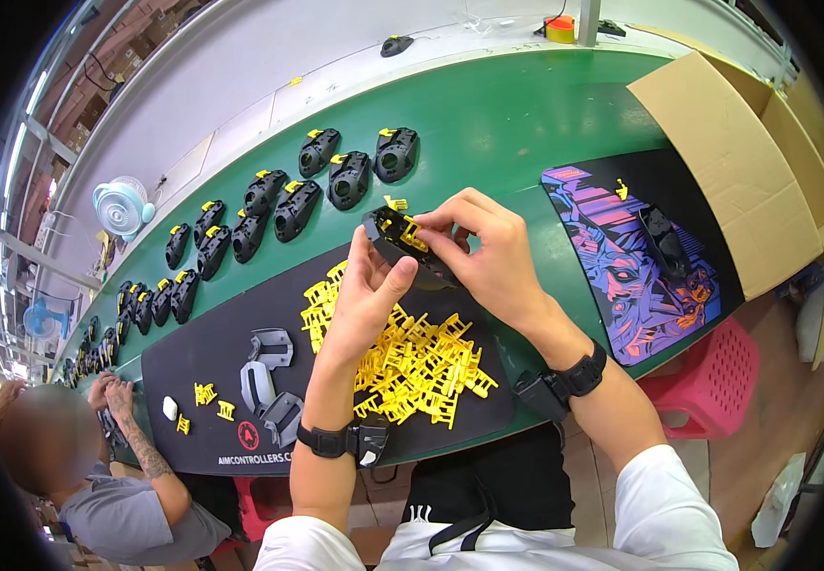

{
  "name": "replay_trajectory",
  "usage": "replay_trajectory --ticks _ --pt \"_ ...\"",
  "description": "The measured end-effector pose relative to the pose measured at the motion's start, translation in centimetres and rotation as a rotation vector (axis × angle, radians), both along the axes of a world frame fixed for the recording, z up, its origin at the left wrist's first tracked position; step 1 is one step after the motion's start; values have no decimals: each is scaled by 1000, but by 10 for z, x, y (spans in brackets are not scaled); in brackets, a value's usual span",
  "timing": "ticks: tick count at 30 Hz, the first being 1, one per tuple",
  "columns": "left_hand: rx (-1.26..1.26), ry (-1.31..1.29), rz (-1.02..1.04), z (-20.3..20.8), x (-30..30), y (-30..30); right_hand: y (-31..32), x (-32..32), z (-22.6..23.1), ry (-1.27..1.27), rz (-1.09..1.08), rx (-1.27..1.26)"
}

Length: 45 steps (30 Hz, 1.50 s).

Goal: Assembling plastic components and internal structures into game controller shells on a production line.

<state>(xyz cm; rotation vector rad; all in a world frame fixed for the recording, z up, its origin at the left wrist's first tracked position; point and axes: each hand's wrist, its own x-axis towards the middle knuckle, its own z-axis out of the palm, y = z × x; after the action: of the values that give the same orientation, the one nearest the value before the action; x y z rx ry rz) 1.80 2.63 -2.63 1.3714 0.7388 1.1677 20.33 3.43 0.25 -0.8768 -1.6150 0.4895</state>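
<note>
Head view — left fingers [398,276] hold black shell [382,240] — box edge [702,176] well apart.

A pink stool [728,369] stands beside the green table [517,105].

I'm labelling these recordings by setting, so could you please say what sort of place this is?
Probably a factory assembly line: a long green worktable, black plastic shells lined up in rows, and a heap of yellow plastic parts suggest it.
</note>
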Motion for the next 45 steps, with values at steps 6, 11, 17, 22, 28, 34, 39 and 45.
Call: replay_trajectory --ticks 6,11,17,22,28,34,39,45 --pt "-72 -52 -21 8 2 -7 -2 0 3 -17 -9 -59" --pt "-9 9 31 19 10 -13 -4 2 6 -50 -38 -39" --pt "-47 -14 21 14 3 -11 -6 3 7 -51 43 20" --pt "-195 -170 -26 23 0 -12 -1 4 1 -34 89 -22" --pt "-300 -151 22 33 14 -16 13 9 -11 276 471 -360" --pt "-350 -152 -102 30 0 -11 12 7 -12 290 728 -627" --pt "-388 -219 -93 28 -3 -11 9 -2 -18 206 527 -389" --pt "-692 -487 -36 47 -5 -17 -10 9 13 -176 365 161"
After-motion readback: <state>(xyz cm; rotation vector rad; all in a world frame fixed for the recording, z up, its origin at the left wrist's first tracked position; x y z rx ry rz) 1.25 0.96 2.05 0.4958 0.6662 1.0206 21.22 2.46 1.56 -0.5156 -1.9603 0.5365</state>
